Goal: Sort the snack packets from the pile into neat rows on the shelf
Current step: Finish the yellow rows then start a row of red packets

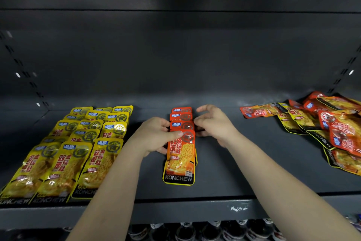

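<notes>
Gripping the front orange packet (179, 160) on the shelf (234, 172), the left hand (154, 137) pinches its top; the right hand (214, 125) hangs loose-fingered, holding nothing, beside the orange row (180, 116). Yellow rows (78, 143) lie left, the pile (340, 129) far right.

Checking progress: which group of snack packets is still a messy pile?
The mixed red and yellow pile on the far right; its packets overlap at odd angles, unlike the aligned yellow rows and orange row.
</notes>
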Demonstrator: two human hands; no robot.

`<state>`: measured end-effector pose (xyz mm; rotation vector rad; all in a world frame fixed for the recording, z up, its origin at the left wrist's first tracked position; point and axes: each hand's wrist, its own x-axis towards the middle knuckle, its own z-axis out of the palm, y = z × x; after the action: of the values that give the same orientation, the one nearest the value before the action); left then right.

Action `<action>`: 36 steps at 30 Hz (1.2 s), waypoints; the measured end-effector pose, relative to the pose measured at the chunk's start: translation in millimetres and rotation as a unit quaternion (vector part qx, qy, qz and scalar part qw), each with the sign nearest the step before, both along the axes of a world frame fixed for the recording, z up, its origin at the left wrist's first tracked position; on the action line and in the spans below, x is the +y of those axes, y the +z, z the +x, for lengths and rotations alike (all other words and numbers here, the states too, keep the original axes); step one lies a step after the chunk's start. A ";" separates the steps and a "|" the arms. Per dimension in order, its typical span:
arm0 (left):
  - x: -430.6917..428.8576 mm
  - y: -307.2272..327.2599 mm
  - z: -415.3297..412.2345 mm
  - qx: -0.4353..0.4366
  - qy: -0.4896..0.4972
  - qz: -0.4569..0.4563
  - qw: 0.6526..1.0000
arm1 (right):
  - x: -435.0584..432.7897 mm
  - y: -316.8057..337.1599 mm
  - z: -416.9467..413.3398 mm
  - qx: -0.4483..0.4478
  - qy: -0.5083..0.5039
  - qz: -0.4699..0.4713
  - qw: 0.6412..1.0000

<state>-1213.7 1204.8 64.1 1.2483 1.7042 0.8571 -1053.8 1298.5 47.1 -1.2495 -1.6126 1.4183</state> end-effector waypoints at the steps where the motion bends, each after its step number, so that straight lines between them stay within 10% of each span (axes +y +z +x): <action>1: -0.3 -1.1 -0.5 -0.005 0.006 0.000 1.000 | -0.6 0.2 0.3 -0.001 0.001 0.002 1.000; 13: -4.1 -2.8 -1.3 0.004 0.017 -0.012 1.000 | -5.4 1.9 2.3 -0.052 0.012 0.049 0.997; 20: 1.7 19.1 6.7 0.379 0.049 0.068 0.922 | -4.9 16.7 16.0 -0.109 0.040 0.116 0.986; 36: 88.6 42.8 163.7 0.490 -0.103 0.150 0.853 | 30.3 45.3 184.2 -0.336 -0.071 0.317 0.884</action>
<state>-1050.1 1293.5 106.9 2.2977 2.1633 0.3371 -869.6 1328.8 92.4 -1.4655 -2.1294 0.2698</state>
